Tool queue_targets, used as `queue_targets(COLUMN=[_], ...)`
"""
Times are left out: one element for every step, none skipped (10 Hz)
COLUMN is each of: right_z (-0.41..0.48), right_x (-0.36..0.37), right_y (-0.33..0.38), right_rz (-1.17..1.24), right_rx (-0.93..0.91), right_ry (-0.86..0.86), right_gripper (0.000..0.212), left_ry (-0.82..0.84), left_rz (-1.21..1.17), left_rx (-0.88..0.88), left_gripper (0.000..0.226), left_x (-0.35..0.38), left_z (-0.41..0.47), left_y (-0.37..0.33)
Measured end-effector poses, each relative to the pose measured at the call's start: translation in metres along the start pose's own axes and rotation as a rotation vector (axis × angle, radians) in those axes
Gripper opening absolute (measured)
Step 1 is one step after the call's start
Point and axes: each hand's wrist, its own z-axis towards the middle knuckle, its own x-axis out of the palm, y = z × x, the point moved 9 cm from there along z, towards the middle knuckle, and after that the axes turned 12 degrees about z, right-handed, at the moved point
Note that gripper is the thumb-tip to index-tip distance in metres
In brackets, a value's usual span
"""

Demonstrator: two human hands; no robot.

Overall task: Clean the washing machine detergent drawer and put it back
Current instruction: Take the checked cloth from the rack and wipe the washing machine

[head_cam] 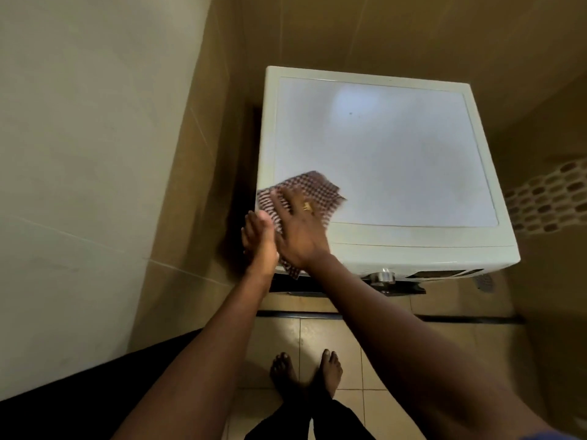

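A white washing machine (397,154) stands below me, seen from above. A brown-and-white checked cloth (320,188) lies over its front-left corner, with one edge hanging down the front. My right hand (298,230) rests flat on the cloth with its fingers spread. My left hand (259,239) is at the machine's left front corner, right against the cloth's edge, with its fingers curled. What those fingers hold is hidden. The detergent drawer is not visible; both hands and the cloth cover that corner of the front panel.
A silver dial (383,276) and a dark display (444,274) sit on the machine's front panel. A tiled wall (95,154) runs close on the left. A perforated white basket (546,198) is at the right. My bare feet (306,373) stand on the floor tiles.
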Motion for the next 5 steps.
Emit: queue_targets(right_z=[-0.040,-0.072,-0.048,-0.032,-0.057], right_x=[0.013,-0.009,-0.006,0.011,0.017], right_y=[0.000,-0.043,-0.053,0.004,0.002], right_rz=[-0.051,-0.050,-0.004,0.032,-0.027], right_rx=[-0.252,-0.274,0.021,-0.019,-0.273], right_ry=[0.119,0.114,-0.030,0.050,0.191], right_gripper=[0.065,0.065,0.065,0.067,0.064], left_ry=[0.169,0.162,0.119,0.199,0.236], left_rz=[-0.390,-0.340,-0.337,-0.497,-0.534], left_rx=[-0.018,-0.024,-0.066,-0.042,-0.052], left_gripper=[0.087,0.091,0.095,0.095,0.093], left_x=[0.002,-0.002,-0.003,0.003,0.002], left_z=[-0.019,-0.025,-0.019,-0.021,-0.019], left_y=[-0.007,-0.012,-0.007,-0.007,-0.006])
